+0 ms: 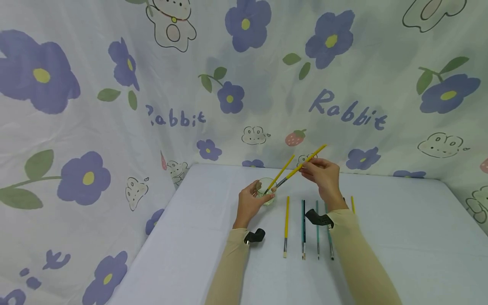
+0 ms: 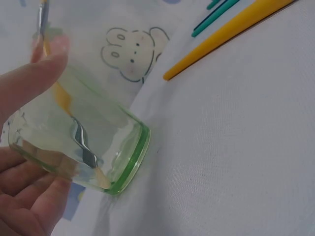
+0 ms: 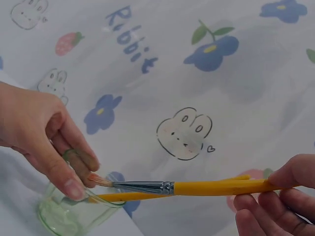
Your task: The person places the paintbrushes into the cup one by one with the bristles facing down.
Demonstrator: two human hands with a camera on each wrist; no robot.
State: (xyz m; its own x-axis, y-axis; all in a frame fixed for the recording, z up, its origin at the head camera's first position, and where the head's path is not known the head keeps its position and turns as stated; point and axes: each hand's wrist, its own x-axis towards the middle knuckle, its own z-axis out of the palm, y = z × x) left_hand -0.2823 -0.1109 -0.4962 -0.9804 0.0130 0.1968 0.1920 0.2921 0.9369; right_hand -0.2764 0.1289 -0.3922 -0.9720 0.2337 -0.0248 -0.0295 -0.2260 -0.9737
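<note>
Green-tinted clear glass tumbler [image 1: 265, 195], gripped by the left hand [image 1: 249, 204] on the white table [image 1: 400, 237], holds one yellow-handled brush [image 1: 280, 173], its bristles visible only from the left wrist, while the right hand [image 1: 324, 176] pinches another yellow-handled paintbrush [image 3: 187, 187] at the rim.

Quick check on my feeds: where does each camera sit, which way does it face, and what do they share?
Head: looks forward and down at the table; both sleeved forearms, left hand, right hand show.
Left wrist: beside the left hand, looks at the green glass; fingers show.
Right wrist: looks toward the backdrop along the yellow brush; both hands show.
Shared: glass and a brush standing in it.
</note>
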